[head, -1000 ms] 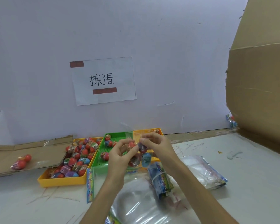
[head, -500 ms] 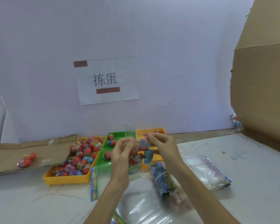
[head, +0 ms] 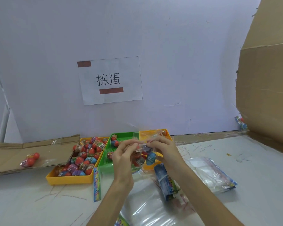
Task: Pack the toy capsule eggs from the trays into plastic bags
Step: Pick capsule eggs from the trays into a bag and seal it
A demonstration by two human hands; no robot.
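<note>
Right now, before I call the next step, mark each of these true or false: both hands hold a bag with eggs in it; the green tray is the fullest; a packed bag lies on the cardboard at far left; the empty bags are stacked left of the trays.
1. The left hand and right hand both hold a clear bag with eggs inside. True.
2. The green tray is the fullest. False: the yellow tray left of it holds far more.
3. A packed bag of red eggs lies on the cardboard at far left. True.
4. The stack of empty bags lies left of the trays. False: it lies on the table, right of the hands.
</note>
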